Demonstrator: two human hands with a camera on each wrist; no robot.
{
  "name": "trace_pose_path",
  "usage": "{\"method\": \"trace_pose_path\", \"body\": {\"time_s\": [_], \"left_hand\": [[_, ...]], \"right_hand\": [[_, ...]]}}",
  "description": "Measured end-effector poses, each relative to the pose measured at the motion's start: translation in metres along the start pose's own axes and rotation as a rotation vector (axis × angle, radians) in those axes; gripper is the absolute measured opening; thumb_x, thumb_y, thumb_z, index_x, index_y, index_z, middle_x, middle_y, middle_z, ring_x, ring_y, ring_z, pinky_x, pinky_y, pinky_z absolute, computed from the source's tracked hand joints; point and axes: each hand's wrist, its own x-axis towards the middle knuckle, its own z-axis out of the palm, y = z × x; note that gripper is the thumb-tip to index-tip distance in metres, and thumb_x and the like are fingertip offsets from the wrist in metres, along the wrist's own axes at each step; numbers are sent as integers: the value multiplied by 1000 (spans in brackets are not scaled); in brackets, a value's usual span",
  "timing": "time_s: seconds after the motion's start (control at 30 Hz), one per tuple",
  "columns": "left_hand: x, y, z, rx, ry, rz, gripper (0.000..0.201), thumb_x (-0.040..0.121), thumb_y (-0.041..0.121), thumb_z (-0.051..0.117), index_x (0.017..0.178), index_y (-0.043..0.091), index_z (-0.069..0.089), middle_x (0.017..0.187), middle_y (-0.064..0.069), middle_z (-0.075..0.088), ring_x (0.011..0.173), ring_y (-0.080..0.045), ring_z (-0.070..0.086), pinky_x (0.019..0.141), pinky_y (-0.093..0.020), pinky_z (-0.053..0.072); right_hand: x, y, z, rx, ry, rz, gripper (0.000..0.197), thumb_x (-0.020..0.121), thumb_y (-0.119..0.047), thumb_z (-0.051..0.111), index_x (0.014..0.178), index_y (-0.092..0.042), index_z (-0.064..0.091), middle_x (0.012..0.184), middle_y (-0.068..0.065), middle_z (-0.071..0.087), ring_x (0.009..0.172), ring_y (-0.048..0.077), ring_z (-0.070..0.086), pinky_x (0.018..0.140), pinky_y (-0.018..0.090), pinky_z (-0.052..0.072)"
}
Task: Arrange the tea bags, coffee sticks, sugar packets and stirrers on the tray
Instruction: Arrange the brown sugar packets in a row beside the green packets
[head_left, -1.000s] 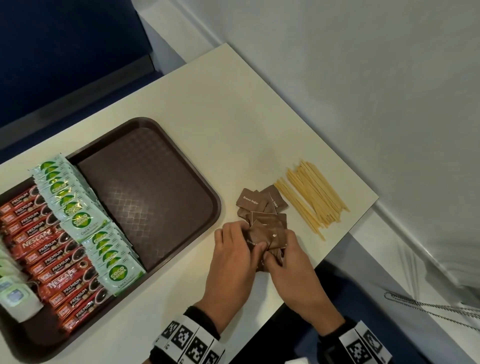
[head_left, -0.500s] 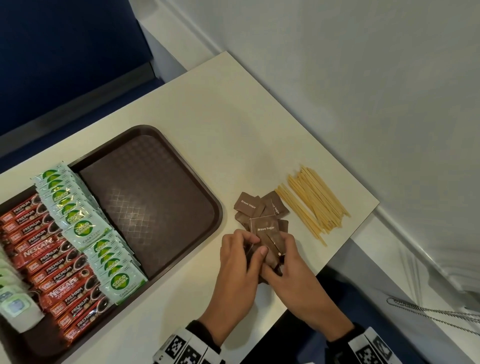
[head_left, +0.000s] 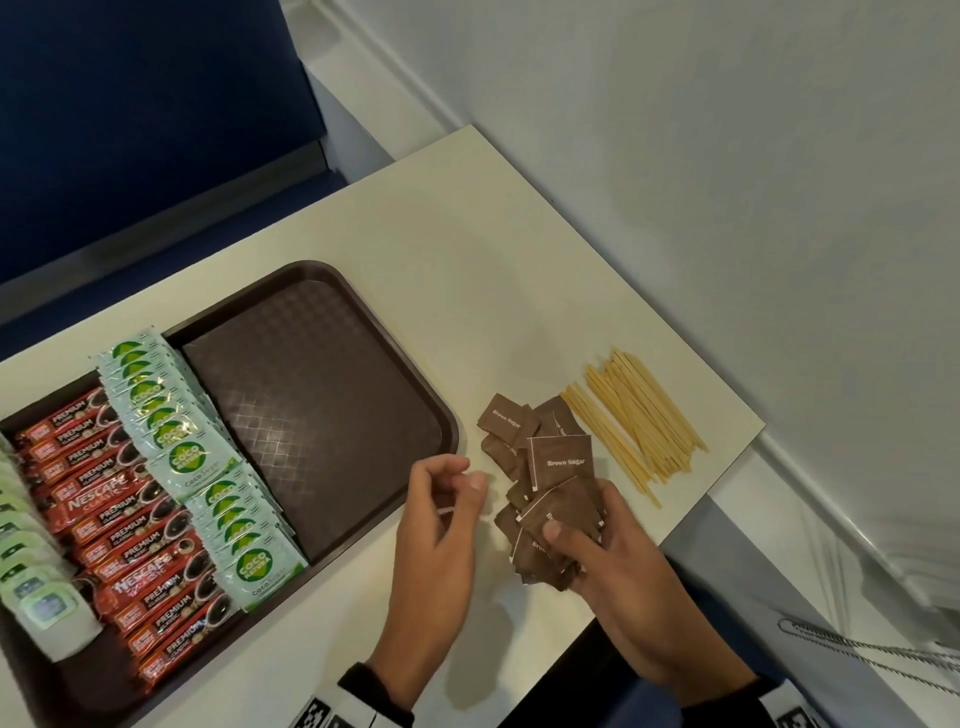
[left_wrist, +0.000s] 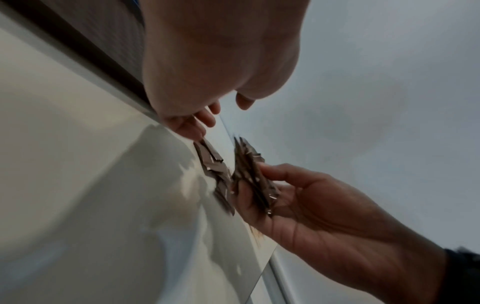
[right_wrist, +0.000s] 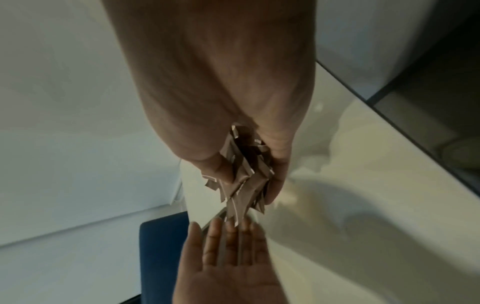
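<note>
My right hand grips a fanned bunch of brown sugar packets just above the table's near edge; the right wrist view shows the bunch between thumb and fingers. More brown sugar packets lie loose on the table beyond it. My left hand hovers to the left of the bunch with fingers loosely curled, holding nothing; its palm faces up in the right wrist view. Wooden stirrers lie in a pile at the right. The brown tray holds green Coco Sugar packets, red coffee sticks and tea bags.
The tray's right half is bare. The cream table ends close behind the stirrers and just under my right wrist. A grey wall runs along the right, a dark blue panel at the back left.
My left hand has let go of the sugar bunch and drawn away to the left. My right hand alone now holds the bunch, spread wider. The head view has shifted.
</note>
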Motion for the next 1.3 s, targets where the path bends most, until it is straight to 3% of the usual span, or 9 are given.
{"method": "trace_pose_path", "body": {"time_s": [0.13,0.27,0.33,0.4,0.57,0.7,0.9,1.13,1.3], "left_hand": [[0,28,-4,-139,-225,-129,42,100,60,46,139,48,53,122,11,72,105,-8,75,73,-34,66],[3,58,-13,-303,-399,-150,46,104,61,39,144,44,52,125,2,77,103,-32,81,72,-62,66],[6,65,-23,-390,-343,-100,43,104,51,46,144,37,56,125,-3,78,104,-31,81,76,-65,65],[10,68,-33,-479,-241,-67,42,102,39,54,143,35,60,125,-5,79,107,-25,80,74,-48,69],[19,67,-62,-616,14,-4,34,108,20,56,138,31,66,126,-9,79,115,-27,77,87,-39,67],[24,68,-87,-639,144,70,30,110,22,54,130,38,70,127,-7,78,118,-29,76,93,-44,65],[36,63,-121,-625,336,116,27,105,26,61,124,40,73,126,-2,78,119,-24,76,102,-48,58],[53,65,-150,-667,383,67,34,106,29,59,140,34,63,125,-5,79,109,-31,79,75,-46,67],[67,71,-166,-685,397,63,33,107,27,59,139,30,60,123,-9,79,98,-38,81,55,-43,67]], "right_hand": [[-6,-22,16,63,-112,-45,45,102,0,61,143,-18,54,128,17,72,116,38,72,89,52,61],[-6,-44,49,-144,-172,-109,48,103,-15,67,140,-42,54,125,0,75,119,20,73,98,45,60],[-5,-59,68,-222,-226,-151,41,105,-17,65,136,-41,55,119,-7,77,111,10,75,86,30,63],[-2,-73,88,-259,-289,-157,34,105,-17,64,133,-35,55,111,-15,77,103,-1,75,74,17,61],[13,-81,139,-554,-301,-335,29,105,-25,66,127,-42,57,123,-14,66,111,7,70,89,36,65],[22,-83,173,-816,-223,-450,36,100,-37,69,129,-49,52,119,-18,44,103,-2,62,88,21,60],[39,-76,213,-1003,-275,-529,42,99,-46,68,136,-49,48,119,-23,52,106,-6,58,85,18,52],[72,-80,235,-761,-222,-516,46,79,-30,93,112,-34,61,96,-7,62,80,4,63,66,13,57],[102,-98,239,-601,-349,-376,23,85,-24,88,102,-25,72,94,-2,78,84,16,77,72,27,63]]}}
